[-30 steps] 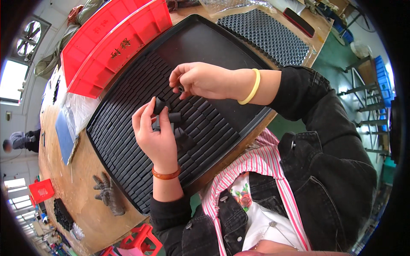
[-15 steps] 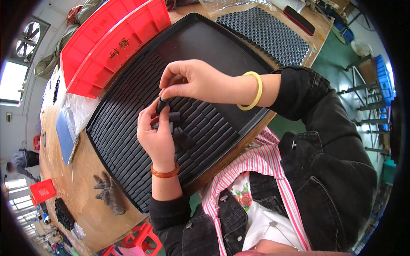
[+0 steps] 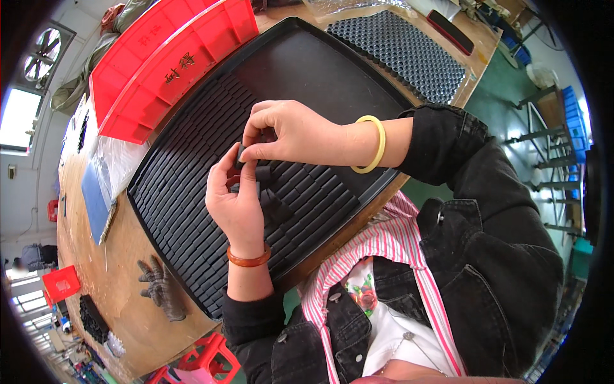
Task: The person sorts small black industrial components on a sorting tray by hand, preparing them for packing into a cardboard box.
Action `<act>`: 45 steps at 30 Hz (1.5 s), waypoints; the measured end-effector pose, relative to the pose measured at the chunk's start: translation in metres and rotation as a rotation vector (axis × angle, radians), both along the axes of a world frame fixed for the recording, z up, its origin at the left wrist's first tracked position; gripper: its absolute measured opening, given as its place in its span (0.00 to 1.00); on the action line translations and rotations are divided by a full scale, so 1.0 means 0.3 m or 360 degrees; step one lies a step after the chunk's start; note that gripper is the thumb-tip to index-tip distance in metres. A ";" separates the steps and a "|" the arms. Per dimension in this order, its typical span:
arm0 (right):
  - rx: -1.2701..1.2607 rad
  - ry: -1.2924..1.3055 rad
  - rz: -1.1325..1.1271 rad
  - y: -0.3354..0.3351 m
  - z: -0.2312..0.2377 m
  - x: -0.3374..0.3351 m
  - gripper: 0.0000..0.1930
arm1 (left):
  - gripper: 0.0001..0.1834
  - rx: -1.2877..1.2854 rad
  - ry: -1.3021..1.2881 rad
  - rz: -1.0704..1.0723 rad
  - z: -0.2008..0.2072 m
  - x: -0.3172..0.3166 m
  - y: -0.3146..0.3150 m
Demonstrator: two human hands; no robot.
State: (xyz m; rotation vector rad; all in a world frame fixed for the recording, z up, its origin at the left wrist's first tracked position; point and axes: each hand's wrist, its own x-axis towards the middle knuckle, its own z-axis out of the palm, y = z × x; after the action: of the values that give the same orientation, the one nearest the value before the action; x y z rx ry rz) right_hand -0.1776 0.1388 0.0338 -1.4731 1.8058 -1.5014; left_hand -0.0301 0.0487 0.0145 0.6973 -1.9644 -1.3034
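Observation:
A short black cylindrical piece point(image 3: 241, 155) is pinched between the thumb and fingers of my left hand point(image 3: 234, 203). The fingertips of my right hand point(image 3: 289, 133) close on the top of that same piece. Both hands are over a large black tray point(image 3: 307, 64), packed on its near and left side with rows of similar black pieces point(image 3: 192, 192). A few loose black pieces point(image 3: 276, 208) lie on top of the rows beside my left hand, partly hidden by it.
Past the tray's far left edge stand red plastic bins point(image 3: 173, 70). A grid of dark round-holed parts point(image 3: 400, 51) and a dark phone-like slab point(image 3: 450, 32) lie beyond the tray's far edge. A dark work glove point(image 3: 161, 291) rests on the wooden table point(image 3: 128, 256) to the left.
My right hand has come down slightly and its fingertips now cover more of the black piece. My left hand stays nearly in place.

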 end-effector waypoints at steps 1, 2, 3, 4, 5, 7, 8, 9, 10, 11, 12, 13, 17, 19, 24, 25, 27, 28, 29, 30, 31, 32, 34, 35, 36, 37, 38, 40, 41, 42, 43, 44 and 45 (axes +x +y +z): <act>0.0038 0.0025 0.0016 -0.003 -0.001 -0.004 0.12 | 0.12 0.0002 -0.0001 0.0003 0.004 0.002 0.000; 0.0076 0.0050 0.0032 -0.006 -0.001 -0.009 0.12 | 0.14 -0.0055 -0.0037 -0.0015 0.007 0.004 -0.001; 0.0077 0.0049 0.0036 -0.012 -0.001 -0.018 0.12 | 0.15 -0.0111 -0.0074 -0.0032 0.009 0.006 -0.002; 0.0120 -0.0084 0.0063 -0.016 -0.003 -0.035 0.12 | 0.15 -0.0110 -0.0073 -0.0031 0.006 0.004 0.000; 0.0162 -0.0217 0.0092 -0.023 -0.003 -0.056 0.12 | 0.17 -0.0115 -0.0001 -0.0015 0.003 0.003 0.003; 0.0196 -0.0401 -0.0044 -0.065 -0.015 -0.116 0.12 | 0.19 -0.0117 0.0071 0.0004 0.001 0.003 0.005; 0.0189 -0.0466 -0.0141 -0.094 -0.036 -0.163 0.12 | 0.20 -0.0149 0.0055 -0.0001 0.007 0.001 0.009; 0.0180 -0.0532 -0.0240 -0.127 -0.061 -0.214 0.13 | 0.21 -0.0182 0.0039 -0.0010 0.010 -0.004 0.012; 0.0234 -0.0512 -0.0337 -0.168 -0.078 -0.255 0.13 | 0.21 -0.0184 0.0036 -0.0007 0.008 -0.003 0.011; 0.0286 -0.0489 -0.0432 -0.212 -0.097 -0.293 0.14 | 0.21 -0.0206 0.0023 -0.0015 0.003 -0.003 0.012; 0.0320 -0.0504 -0.0524 -0.250 -0.122 -0.335 0.16 | 0.20 -0.0227 0.0017 -0.0037 0.003 -0.006 0.014; 0.0315 -0.0501 -0.0521 -0.291 -0.134 -0.353 0.16 | 0.20 -0.0232 0.0022 -0.0034 0.003 -0.005 0.012; 0.0224 -0.0544 -0.0605 -0.467 -0.255 -0.463 0.15 | 0.20 -0.0317 -0.0011 -0.0027 0.009 -0.009 0.012; 0.0140 -0.0399 -0.0599 -0.524 -0.274 -0.486 0.15 | 0.19 -0.0317 -0.0031 -0.0040 0.018 -0.004 0.015; 0.0802 0.0467 -0.0618 -0.563 -0.236 -0.529 0.24 | 0.17 -0.0282 -0.0019 -0.0082 0.020 -0.001 0.018; 0.0806 0.0466 -0.0611 -0.565 -0.223 -0.532 0.24 | 0.17 -0.0277 -0.0022 -0.0077 0.022 0.000 0.021; 0.0971 0.0472 -0.0581 -0.567 -0.199 -0.538 0.26 | 0.17 -0.0250 0.0000 -0.0106 0.030 0.001 0.026; 0.0965 0.0510 -0.0597 -0.571 -0.193 -0.530 0.24 | 0.17 -0.0248 -0.0004 -0.0104 0.030 0.002 0.025; 0.0967 0.0508 -0.0595 -0.573 -0.197 -0.516 0.24 | 0.17 -0.0250 -0.0006 -0.0109 0.030 0.003 0.024; 0.0848 0.0576 -0.0638 -0.573 -0.201 -0.499 0.22 | 0.17 -0.0252 -0.0008 -0.0114 0.029 0.004 0.024; 0.0726 0.0646 -0.0683 -0.573 -0.209 -0.490 0.20 | 0.17 -0.0253 -0.0009 -0.0115 0.029 0.003 0.023; 0.0616 0.0639 -0.0668 -0.567 -0.222 -0.475 0.15 | 0.17 -0.0248 -0.0007 -0.0116 0.029 0.001 0.023; 0.0525 0.0602 -0.0628 -0.547 -0.240 -0.450 0.13 | 0.17 -0.0243 -0.0007 -0.0115 0.029 0.000 0.023; 0.0435 0.0566 -0.0586 -0.539 -0.243 -0.442 0.12 | 0.16 -0.0257 -0.0014 -0.0110 0.030 0.000 0.023; 0.0416 0.0598 -0.0576 -0.534 -0.243 -0.440 0.10 | 0.15 -0.0272 -0.0020 -0.0105 0.032 0.000 0.024; 0.0418 0.0598 -0.0579 -0.530 -0.242 -0.439 0.10 | 0.15 -0.0271 -0.0019 -0.0109 0.034 0.000 0.025; 0.0451 0.0621 -0.0570 -0.527 -0.240 -0.435 0.10 | 0.14 -0.0281 -0.0022 -0.0117 0.036 -0.001 0.027; 0.0482 0.0646 -0.0563 -0.523 -0.235 -0.417 0.10 | 0.14 -0.0294 -0.0023 -0.0127 0.036 -0.002 0.026; 0.0491 0.0900 -0.0607 -0.523 -0.232 -0.400 0.10 | 0.14 -0.0325 -0.0008 -0.0127 0.032 -0.004 0.022; 0.0499 0.1154 -0.0650 -0.522 -0.226 -0.390 0.10 | 0.14 -0.0355 0.0007 -0.0127 0.029 -0.005 0.019; 0.0498 0.1158 -0.0655 -0.519 -0.230 -0.394 0.10 | 0.14 -0.0356 0.0012 -0.0130 0.030 -0.006 0.019; 0.0439 0.1381 -0.0614 -0.513 -0.236 -0.396 0.09 | 0.13 -0.0365 0.0014 -0.0132 0.030 -0.007 0.018; 0.0379 0.1603 -0.0570 -0.508 -0.242 -0.401 0.08 | 0.13 -0.0373 0.0017 -0.0134 0.031 -0.007 0.018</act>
State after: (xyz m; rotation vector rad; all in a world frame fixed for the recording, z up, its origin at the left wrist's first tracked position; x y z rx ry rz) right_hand -0.2978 -0.0137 -0.0387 -2.0364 2.7943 -0.5817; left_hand -0.0323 0.0542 0.0237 0.4974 -2.1143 -1.0981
